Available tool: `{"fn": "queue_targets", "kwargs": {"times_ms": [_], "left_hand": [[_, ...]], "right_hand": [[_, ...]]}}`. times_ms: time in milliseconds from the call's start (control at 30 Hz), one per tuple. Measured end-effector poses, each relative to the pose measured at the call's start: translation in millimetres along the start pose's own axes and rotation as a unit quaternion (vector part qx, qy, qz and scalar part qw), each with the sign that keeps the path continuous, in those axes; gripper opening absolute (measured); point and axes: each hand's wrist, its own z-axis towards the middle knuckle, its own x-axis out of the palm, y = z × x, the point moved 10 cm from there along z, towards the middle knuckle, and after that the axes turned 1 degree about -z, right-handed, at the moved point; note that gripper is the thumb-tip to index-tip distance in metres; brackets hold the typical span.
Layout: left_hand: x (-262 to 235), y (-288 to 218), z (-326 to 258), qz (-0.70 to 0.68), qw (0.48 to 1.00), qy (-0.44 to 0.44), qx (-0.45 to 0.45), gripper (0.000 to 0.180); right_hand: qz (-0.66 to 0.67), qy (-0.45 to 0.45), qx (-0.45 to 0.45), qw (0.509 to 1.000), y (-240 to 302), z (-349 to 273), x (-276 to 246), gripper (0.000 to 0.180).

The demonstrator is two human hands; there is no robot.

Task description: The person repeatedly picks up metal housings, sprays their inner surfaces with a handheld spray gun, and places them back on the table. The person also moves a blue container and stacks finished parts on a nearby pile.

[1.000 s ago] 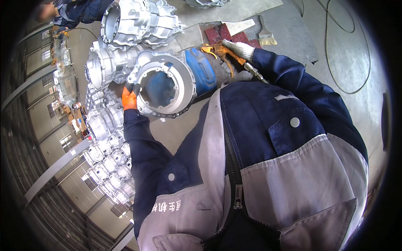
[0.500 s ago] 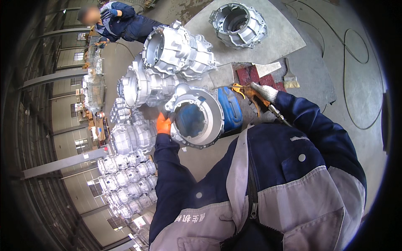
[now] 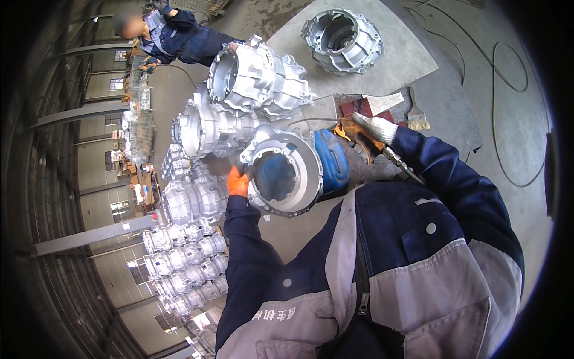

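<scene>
A silvery cast gearbox housing (image 3: 304, 170) stands in front of me with its wide round opening facing me. Through the opening, blue shows inside. My left hand (image 3: 239, 181), in an orange and dark glove, is closed on the left side of its flanged rim. My right hand (image 3: 376, 127), in a white glove, grips an orange air blow gun (image 3: 355, 130) to the right of the housing. The gun's thin nozzle points left over the far edge of the housing, and a metal hose fitting (image 3: 396, 158) trails from its handle. A blue plastic container (image 3: 332, 159) sits just right of the housing.
More housings (image 3: 254, 78) stand beyond and to the left, with stacked rows (image 3: 185, 263) further left. Another housing (image 3: 342, 42) rests on a grey sheet (image 3: 406, 57). Dark red blocks and a brush (image 3: 418, 116) lie nearby. A co-worker (image 3: 179, 33) stands at the far left.
My right hand and the blow gun have shifted slightly left and away from me; the nozzle now shows clearly. My left hand keeps its hold. The co-worker's raised hand has moved up.
</scene>
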Motion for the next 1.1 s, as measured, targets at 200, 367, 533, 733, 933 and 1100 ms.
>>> {"fn": "queue_targets", "kwargs": {"times_ms": [200, 367, 533, 733, 933, 1100], "left_hand": [[0, 1, 1, -0.003, 1.000, 0.004, 0.004, 0.048], [3, -1, 0, -0.005, 1.000, 0.016, 0.013, 0.049], [1, -1, 1, 0.020, 1.000, 0.006, 0.013, 0.046], [2, -1, -1, 0.017, 1.000, 0.008, 0.011, 0.045], [-10, 4, 5, 0.023, 1.000, -0.005, 0.020, 0.043], [-4, 9, 3, -0.003, 0.998, 0.055, 0.009, 0.044]], "right_hand": [[-0.087, -0.030, 0.021, 0.996, -8, 7, -20, 0.046], [-0.078, -0.023, 0.009, 0.997, -14, 3, -37, 0.050], [-0.057, -0.045, 0.010, 0.997, -11, -11, -43, 0.051], [-0.057, -0.040, 0.006, 0.998, -23, -4, -56, 0.050], [-0.113, -0.056, -0.017, 0.992, -18, 2, -65, 0.050], [-0.100, -0.068, 0.083, 0.989, -37, -10, -70, 0.046]]}}
